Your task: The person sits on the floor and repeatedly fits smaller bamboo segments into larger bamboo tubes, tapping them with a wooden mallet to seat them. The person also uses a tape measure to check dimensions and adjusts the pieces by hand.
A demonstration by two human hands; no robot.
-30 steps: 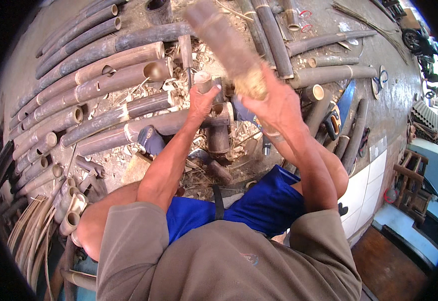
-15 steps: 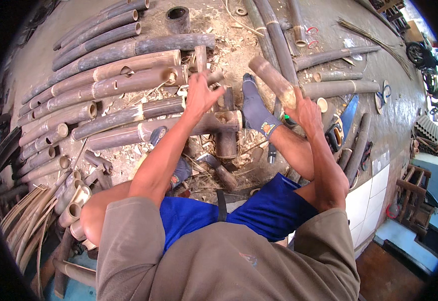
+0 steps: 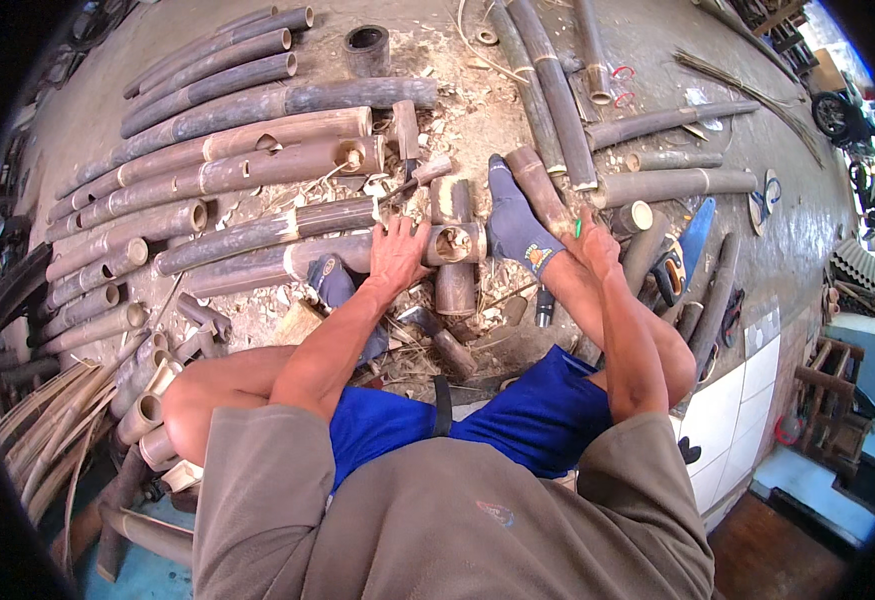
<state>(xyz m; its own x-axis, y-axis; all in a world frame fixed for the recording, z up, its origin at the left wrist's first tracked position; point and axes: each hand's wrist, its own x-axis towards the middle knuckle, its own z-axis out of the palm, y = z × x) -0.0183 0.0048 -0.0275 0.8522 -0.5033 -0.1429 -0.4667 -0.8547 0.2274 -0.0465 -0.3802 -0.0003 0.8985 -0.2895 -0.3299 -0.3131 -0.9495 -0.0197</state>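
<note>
My left hand (image 3: 397,254) lies with fingers spread on a dark bamboo pole (image 3: 292,262), beside the hole (image 3: 452,242) cut near its right end. This end rests across a short bamboo piece (image 3: 454,290). Beyond the hand lie a wooden-handled tool (image 3: 432,169) with a thin dark blade and another wooden handle (image 3: 405,128). My right hand (image 3: 594,247), fingers closed, is at the near end of a thick bamboo club (image 3: 540,186) beside my right foot (image 3: 515,215). A small green object (image 3: 578,228) shows at its fingers; its grip is partly hidden.
Several bamboo poles (image 3: 247,145) lie at the left, more (image 3: 552,80) at the back right. Wood chips cover the floor between. A handsaw (image 3: 692,245) lies right of my leg, near sandals (image 3: 765,195). A wooden-handled bladed tool (image 3: 447,345) lies between my legs.
The right hand has lowered the bamboo club from the air to beside my foot. My left hand has moved down onto the pole, leaving the wooden-handled tool lying beyond it.
</note>
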